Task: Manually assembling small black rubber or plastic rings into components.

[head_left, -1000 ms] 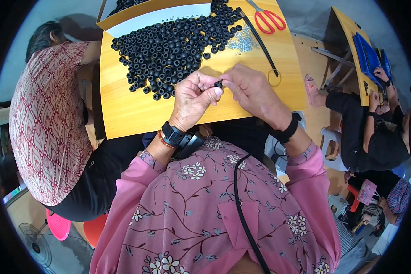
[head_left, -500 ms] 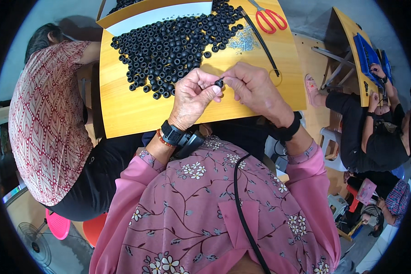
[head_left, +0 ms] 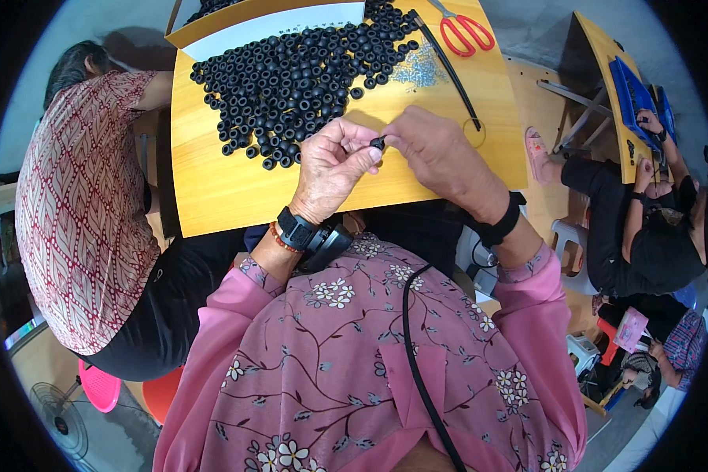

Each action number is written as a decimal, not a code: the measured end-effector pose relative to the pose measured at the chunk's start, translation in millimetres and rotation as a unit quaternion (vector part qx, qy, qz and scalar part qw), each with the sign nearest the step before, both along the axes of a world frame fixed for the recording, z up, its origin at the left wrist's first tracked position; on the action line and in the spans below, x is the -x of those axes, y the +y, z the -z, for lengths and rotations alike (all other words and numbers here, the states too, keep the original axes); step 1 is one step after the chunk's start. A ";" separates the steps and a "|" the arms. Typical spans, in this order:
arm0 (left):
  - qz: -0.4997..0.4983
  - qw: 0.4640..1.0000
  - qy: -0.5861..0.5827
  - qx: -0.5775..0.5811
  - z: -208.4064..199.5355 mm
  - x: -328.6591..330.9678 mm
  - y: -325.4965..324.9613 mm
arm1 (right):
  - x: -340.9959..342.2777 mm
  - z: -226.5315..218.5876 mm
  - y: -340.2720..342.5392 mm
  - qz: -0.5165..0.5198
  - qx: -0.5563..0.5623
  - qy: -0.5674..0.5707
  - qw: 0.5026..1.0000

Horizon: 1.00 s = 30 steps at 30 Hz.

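Note:
Between the thumb and fingertips of my left hand [head_left: 330,164] is a small round black part [head_left: 377,144], held just above the table's near part. My right hand [head_left: 439,153] is closed in a pinch right beside that part. What its fingertips grip, if anything, is too small to make out. Just past both hands, a wide heap of similar black hollow parts [head_left: 283,94] covers much of the yellow wooden table [head_left: 212,197]. To the right of the heap lies a scatter of tiny pale, shiny bits [head_left: 418,71].
Red-handled scissors [head_left: 466,35] and a thin black rod [head_left: 452,77] lie at the far right, near a thin yellow ring [head_left: 473,132]. A cardboard box [head_left: 267,27] stands at the back. One person [head_left: 86,204] sits close on my left; others work at right.
My right hand has shifted and turned slightly at the black part. My left hand keeps its hold, almost still.

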<state>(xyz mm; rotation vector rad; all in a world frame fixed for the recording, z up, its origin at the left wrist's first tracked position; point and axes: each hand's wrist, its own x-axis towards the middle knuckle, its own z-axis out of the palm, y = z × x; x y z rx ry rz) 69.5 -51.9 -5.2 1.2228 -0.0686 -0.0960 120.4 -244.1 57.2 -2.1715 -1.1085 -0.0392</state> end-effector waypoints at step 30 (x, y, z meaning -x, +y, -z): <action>0.004 0.995 -0.012 -0.096 -6.2 1.4 -3.0 | 5.6 -6.4 3.1 0.118 -0.101 0.416 0.896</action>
